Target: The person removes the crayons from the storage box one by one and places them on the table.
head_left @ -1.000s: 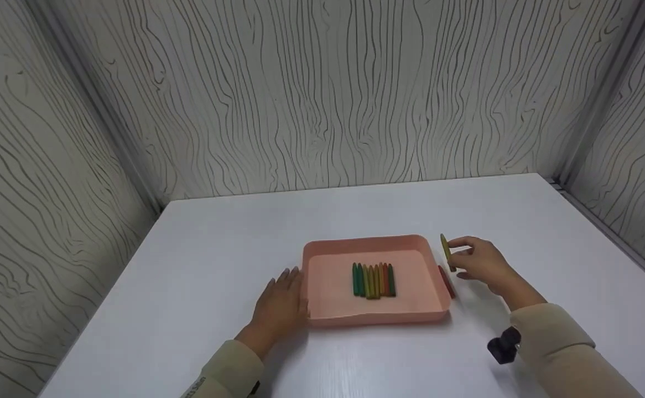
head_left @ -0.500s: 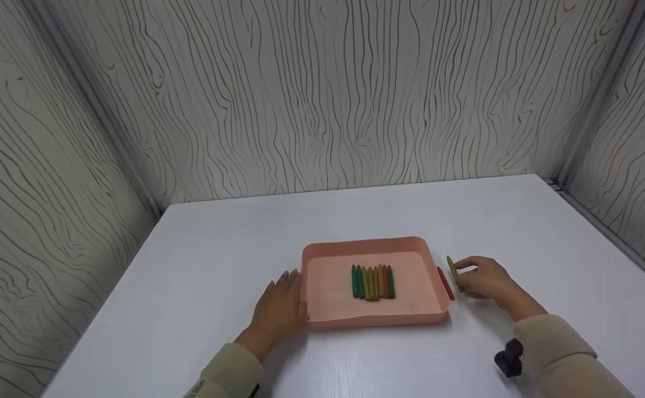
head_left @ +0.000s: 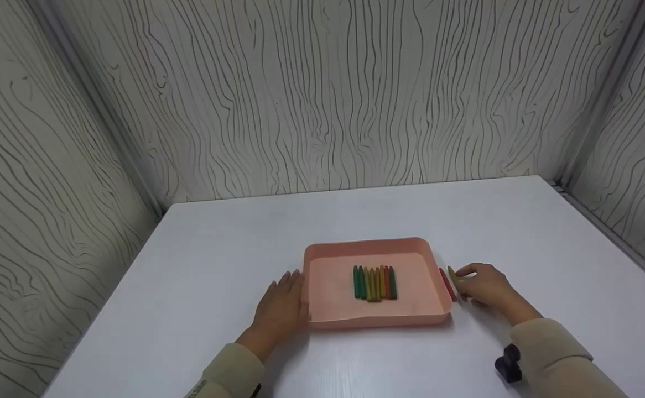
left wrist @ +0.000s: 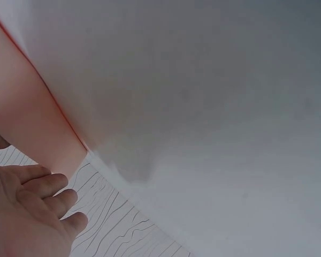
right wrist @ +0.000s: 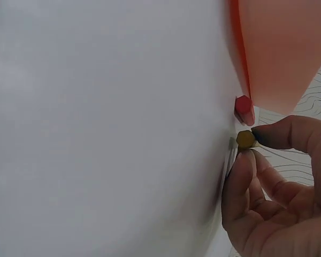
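The tray is salmon pink; the crayon row runs green, olive-yellow, orange-red, dark green; separately, a red crayon and a mustard crayon; worktop white, sleeves beige, walls pale with dark wavy grain

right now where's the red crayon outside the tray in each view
Head: red crayon right of centre, beside the tray's right wall.
Left wrist: not in it.
Right wrist: right of centre, just above the yellow crayon in the fingers.
Shared landmark: the tray, in all three.
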Action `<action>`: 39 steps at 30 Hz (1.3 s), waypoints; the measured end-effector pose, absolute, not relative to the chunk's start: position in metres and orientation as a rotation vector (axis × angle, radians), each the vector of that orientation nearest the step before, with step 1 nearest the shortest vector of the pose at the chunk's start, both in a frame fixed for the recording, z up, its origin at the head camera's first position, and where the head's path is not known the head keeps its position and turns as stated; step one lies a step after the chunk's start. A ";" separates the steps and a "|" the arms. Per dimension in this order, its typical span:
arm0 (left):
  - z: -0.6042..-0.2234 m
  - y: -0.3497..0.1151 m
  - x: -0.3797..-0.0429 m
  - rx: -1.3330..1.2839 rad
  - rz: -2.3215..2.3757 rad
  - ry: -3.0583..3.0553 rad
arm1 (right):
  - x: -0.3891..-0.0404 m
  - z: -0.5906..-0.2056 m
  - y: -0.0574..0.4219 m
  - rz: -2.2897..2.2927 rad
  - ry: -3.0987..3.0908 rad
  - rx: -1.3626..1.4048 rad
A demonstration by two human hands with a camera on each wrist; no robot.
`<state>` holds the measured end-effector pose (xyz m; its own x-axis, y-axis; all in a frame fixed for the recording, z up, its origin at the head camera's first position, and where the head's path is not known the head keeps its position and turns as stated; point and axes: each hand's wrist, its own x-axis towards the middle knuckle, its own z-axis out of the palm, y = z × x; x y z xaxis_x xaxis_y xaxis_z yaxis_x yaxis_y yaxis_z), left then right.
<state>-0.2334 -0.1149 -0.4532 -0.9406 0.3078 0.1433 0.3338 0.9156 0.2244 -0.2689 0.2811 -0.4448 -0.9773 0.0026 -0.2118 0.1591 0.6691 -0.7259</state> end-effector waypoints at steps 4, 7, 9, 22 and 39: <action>-0.453 -0.116 -0.232 -0.528 -0.371 -2.948 | -0.270 -0.447 0.280 -1.156 2.721 0.129; -0.452 -0.116 -0.232 -0.532 -0.370 -2.942 | -0.270 -0.447 0.280 -1.130 2.741 0.132; -0.453 -0.116 -0.232 -0.528 -0.369 -2.943 | -0.270 -0.446 0.279 -1.117 2.749 0.134; -0.456 -0.115 -0.235 -0.469 -0.417 -2.993 | -0.267 -0.430 0.282 -0.961 2.812 0.102; -0.453 -0.114 -0.233 -0.494 -0.292 -2.980 | -0.262 -0.409 0.289 -0.535 3.150 0.006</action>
